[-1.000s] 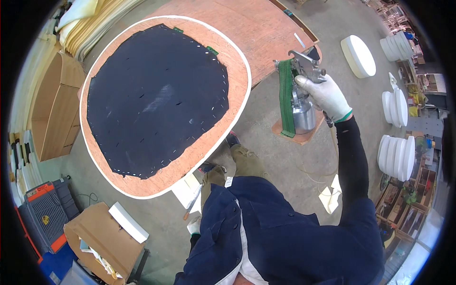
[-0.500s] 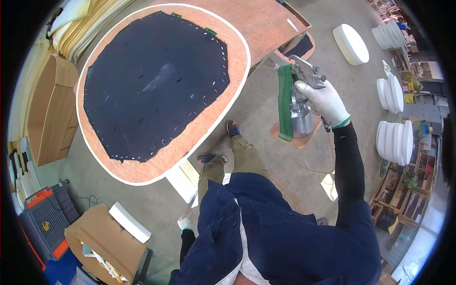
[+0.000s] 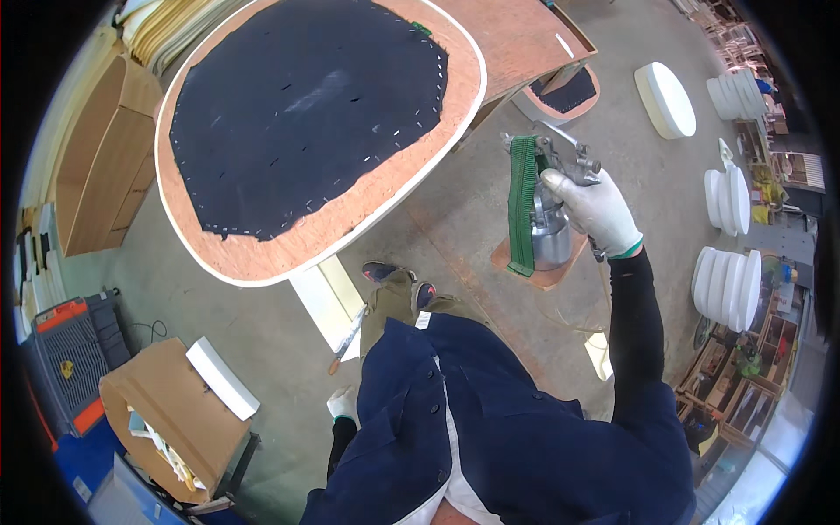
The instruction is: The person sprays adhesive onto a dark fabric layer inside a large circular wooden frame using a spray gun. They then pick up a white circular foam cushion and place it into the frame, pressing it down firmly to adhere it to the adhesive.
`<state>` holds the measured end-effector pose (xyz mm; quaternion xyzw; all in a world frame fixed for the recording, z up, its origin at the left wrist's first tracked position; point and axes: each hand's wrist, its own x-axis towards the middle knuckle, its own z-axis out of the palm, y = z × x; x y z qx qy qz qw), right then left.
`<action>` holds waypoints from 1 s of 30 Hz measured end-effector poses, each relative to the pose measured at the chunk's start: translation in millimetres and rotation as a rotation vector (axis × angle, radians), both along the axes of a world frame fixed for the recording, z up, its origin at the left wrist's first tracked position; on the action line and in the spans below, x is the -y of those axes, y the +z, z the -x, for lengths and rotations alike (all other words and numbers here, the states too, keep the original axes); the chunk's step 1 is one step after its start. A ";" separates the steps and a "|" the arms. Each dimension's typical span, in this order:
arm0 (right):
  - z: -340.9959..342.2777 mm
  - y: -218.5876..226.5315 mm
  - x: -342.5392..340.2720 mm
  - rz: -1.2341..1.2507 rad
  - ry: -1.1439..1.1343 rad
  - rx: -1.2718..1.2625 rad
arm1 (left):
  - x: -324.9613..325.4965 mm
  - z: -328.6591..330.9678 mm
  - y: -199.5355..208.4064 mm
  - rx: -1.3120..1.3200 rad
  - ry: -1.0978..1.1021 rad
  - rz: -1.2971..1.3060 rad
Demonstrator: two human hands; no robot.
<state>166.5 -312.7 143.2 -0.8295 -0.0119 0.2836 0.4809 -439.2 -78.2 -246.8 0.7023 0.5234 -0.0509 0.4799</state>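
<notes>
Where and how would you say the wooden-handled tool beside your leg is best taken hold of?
Probably by its wooden handle, coming from the near side with the left grip. The handle's free end lies nearest that grip, while the narrow blade runs away from it beside the trouser leg. What it rests on is unclear.

Panel, black-covered (image 3: 311, 122): higher in view, far edge now cut off at the top. Shoes: order exchanged; left shoe (image 3: 381, 272) now ahead, right shoe (image 3: 426, 293) behind. Left hand (image 3: 342, 402): first half hidden by the jacket (image 3: 490, 402), now out beside it. Wooden-handled tool (image 3: 352, 331): formerly close against the hand, now apart, blade exposed. White strip (image 3: 319, 304), beneath panel: more length showing. Smaller black-covered piece (image 3: 570, 92), beside bench (image 3: 521, 48): formerly largely behind spray gun (image 3: 553, 242), now seen above it.
</notes>
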 end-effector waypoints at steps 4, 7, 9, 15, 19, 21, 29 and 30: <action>15.8 -2.8 2.6 -0.015 0.081 0.028 | 24.7 13.3 3.8 -0.074 -0.028 0.002; 28.8 -3.1 0.5 -0.054 0.127 0.033 | 52.9 23.3 3.3 -0.058 0.272 0.141; 34.2 -7.2 1.8 -0.082 0.169 0.010 | 71.7 26.4 23.0 -0.068 0.406 0.181; 59.4 -3.0 -6.6 -0.136 0.243 0.027 | 124.0 57.0 47.9 -0.057 0.552 0.186; 77.7 9.1 -21.7 -0.067 0.268 0.000 | 137.3 63.1 61.7 -0.081 0.576 0.190; 84.7 9.4 -27.1 -0.065 0.278 -0.006 | 140.5 73.2 58.0 -0.058 0.618 0.205; 109.1 -6.3 -48.4 -0.128 0.345 0.017 | 133.6 91.2 50.0 0.058 0.607 0.133; 111.3 -10.3 -50.6 -0.145 0.357 0.023 | 131.8 101.1 42.4 0.036 0.564 0.123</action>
